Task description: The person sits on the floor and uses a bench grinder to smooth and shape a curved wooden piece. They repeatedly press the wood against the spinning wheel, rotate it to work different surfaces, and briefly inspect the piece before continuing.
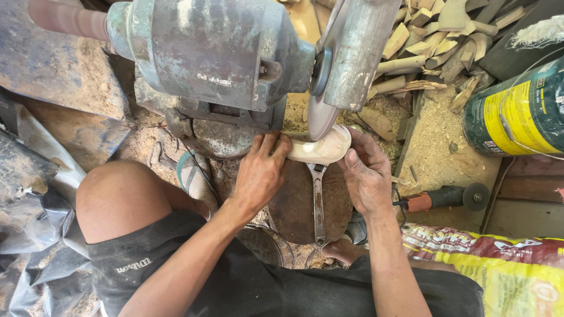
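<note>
A pale, rounded wooden piece (320, 148) is pressed against the lower edge of a grey sanding disc (321, 115) on a worn green bench motor (211, 53). My left hand (258, 173) grips the piece's left end, fingers curled over it. My right hand (365, 173) holds its right end, thumb on top. Both hands sit just under the disc's metal guard (358, 50). The underside of the wooden piece is hidden.
An adjustable wrench (318, 202) lies on the round wooden block below my hands. An angle grinder (446, 197) rests at right, near a green and yellow can (517, 111). Wood offcuts (435, 35) pile up behind. My bare knee (117, 196) and sandal (194, 179) are at left.
</note>
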